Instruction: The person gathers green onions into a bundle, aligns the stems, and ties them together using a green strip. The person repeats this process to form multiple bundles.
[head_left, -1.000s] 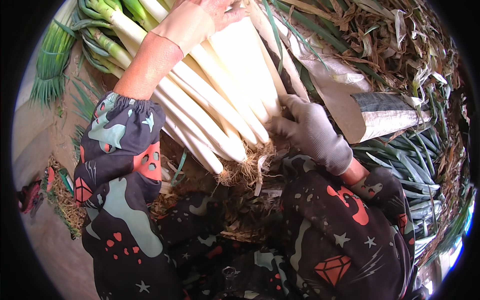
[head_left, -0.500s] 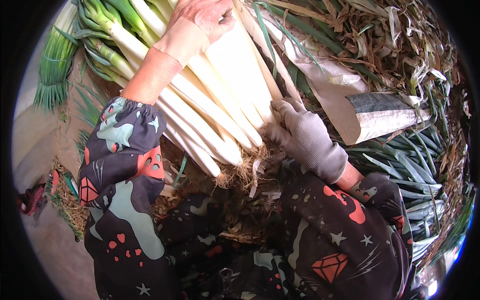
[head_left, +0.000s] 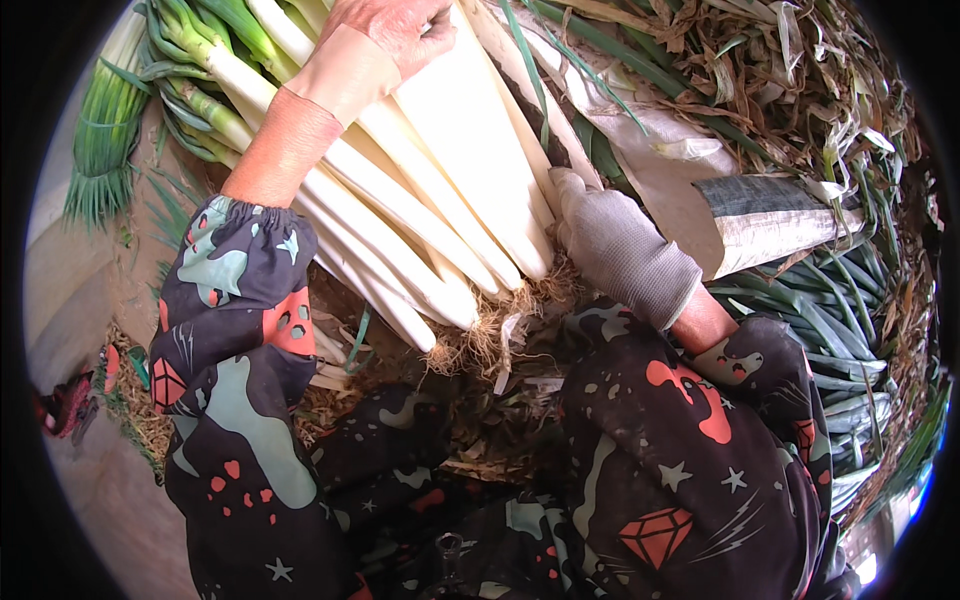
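A thick bundle of large green onions (head_left: 400, 235) lies slanting in front of me, white stalks toward me and green tops at the upper left. Bare, my left hand (head_left: 380, 45) rests across the stalks at the top edge, its fingers curled on them. My right hand (head_left: 622, 245) wears a grey knit glove. It is closed at the bundle's right side near the root end, its fingers bent against the outermost stalk; the fingertips are partly hidden. Tangled brown roots (head_left: 465, 340) hang from the near ends of the stalks.
Dry leaf scraps (head_left: 760, 70) are heaped at the upper right. A curved white-and-dark piece of sheeting (head_left: 780, 225) lies right of the glove, above more green onion leaves (head_left: 825, 330). A tied bunch of green tops (head_left: 105, 140) is at the far left.
My right hand has shifted slightly right at the stalks' root end, uncovering more of the roots. My left hand has moved a little left and up, still on the bundle.
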